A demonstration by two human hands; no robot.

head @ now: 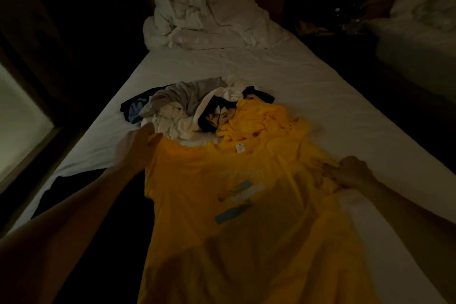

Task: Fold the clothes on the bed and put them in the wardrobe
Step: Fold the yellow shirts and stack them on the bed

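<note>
While the room is dark, a yellow shirt [222,217] is held spread out over the near end of the bed [308,76]. One top corner of the shirt is pinched by the left hand [138,145], with the fingers curled over the cloth at the shoulder. The other side is gripped by the right hand [352,173], where the cloth is bunched up under the curled fingers. The shirt is stretched between the two hands, with its neck and small white tag [239,148] facing up. Blue and white patches are seen on its middle.

Just behind the shirt, a pile of clothes [187,106] is left on the white sheet, with grey, white, dark and yellow pieces mixed together. The left hand is close beside this pile. A crumpled white blanket [204,12] is heaped at the far end of the bed, well apart from the hands.
</note>
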